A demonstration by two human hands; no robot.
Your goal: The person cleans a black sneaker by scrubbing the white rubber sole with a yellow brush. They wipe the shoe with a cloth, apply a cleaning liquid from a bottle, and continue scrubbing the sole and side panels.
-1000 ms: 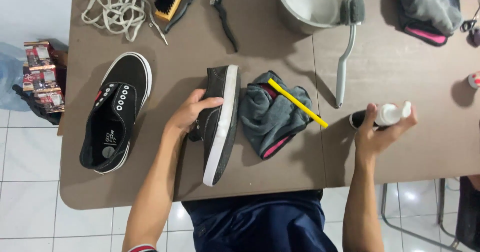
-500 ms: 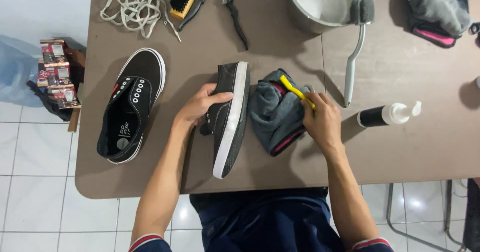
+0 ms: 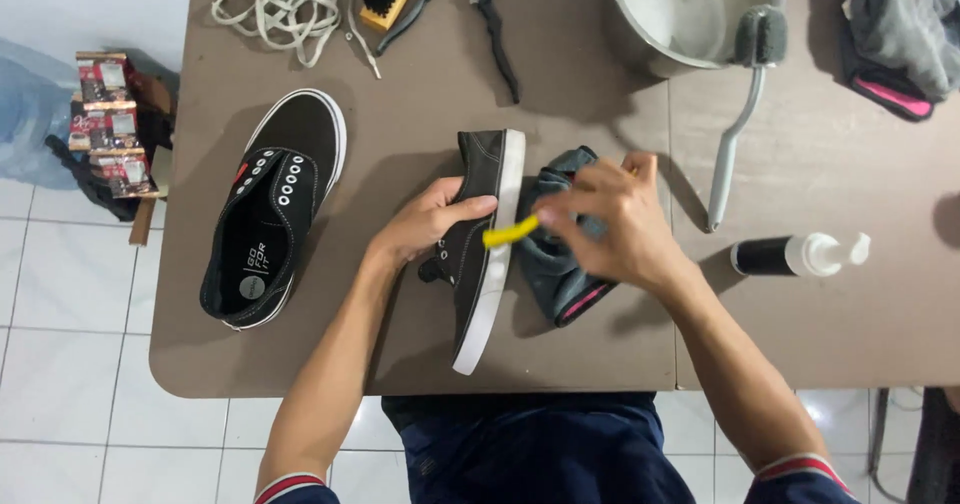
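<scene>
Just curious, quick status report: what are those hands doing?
Left hand steadies black shoe on edge. Right hand holds yellow brush at its sole. Nothing blocking.

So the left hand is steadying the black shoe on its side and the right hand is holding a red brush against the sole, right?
Not quite: the head view shows the brush in the right hand is yellow, not red. The left hand does steady the black shoe on its side.

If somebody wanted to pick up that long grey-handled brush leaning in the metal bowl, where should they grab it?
Probably at the lower half of the long grey-handled brush, where its thin straight handle lies over the brown table, coming from above with fingers either side. The bristled head rests against the metal bowl rim, so that end is crowded; the handle's free end has open table around it.
</scene>
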